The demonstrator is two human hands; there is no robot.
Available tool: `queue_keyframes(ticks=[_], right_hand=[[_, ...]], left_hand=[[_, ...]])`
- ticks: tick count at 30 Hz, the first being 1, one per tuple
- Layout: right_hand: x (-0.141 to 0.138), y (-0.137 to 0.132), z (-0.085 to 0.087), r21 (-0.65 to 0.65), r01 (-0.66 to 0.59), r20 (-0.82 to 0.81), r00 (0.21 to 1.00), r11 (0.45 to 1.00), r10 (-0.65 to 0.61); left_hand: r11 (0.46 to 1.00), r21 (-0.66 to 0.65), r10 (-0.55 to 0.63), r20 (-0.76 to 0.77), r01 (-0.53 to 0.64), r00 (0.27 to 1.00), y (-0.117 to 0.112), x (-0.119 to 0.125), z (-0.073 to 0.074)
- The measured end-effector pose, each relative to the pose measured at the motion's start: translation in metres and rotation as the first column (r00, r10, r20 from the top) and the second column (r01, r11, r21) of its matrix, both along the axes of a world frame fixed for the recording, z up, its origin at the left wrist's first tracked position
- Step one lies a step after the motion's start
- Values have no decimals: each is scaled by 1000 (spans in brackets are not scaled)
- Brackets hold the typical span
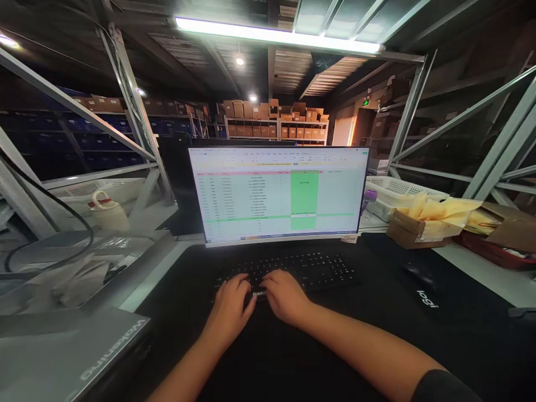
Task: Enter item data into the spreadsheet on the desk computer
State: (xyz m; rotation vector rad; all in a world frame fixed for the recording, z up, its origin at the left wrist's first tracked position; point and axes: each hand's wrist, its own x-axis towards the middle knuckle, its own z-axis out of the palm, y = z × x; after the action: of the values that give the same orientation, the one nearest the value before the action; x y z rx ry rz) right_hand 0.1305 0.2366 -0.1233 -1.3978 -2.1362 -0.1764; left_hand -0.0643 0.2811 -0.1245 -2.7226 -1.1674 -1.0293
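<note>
Both hands rest on a black keyboard (310, 267) lying on a black desk mat (377, 312). My left hand (232, 304) sits on the keyboard's left half, fingers spread over the keys, holding nothing. My right hand (287, 296) lies beside it near the middle of the keys, fingers stretched forward and also holding nothing. Just behind the keyboard stands a wide monitor (278, 192) showing a spreadsheet with a green column.
A black mouse (419, 272) sits on the mat to the right. Cardboard boxes with yellow paper (422, 220) and a white basket (391, 192) stand at the right. A grey device (75, 349), cable and white jug (106, 209) are at the left. Metal shelf frames surround the desk.
</note>
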Motion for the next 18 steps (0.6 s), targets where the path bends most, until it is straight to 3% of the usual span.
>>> queue_keyframes(ticks=[18], right_hand=[[0,-2,2,5,-17,-42,999,1000,17]], left_hand=[[1000,6,5,-15,-5,1000,-1,0,1]])
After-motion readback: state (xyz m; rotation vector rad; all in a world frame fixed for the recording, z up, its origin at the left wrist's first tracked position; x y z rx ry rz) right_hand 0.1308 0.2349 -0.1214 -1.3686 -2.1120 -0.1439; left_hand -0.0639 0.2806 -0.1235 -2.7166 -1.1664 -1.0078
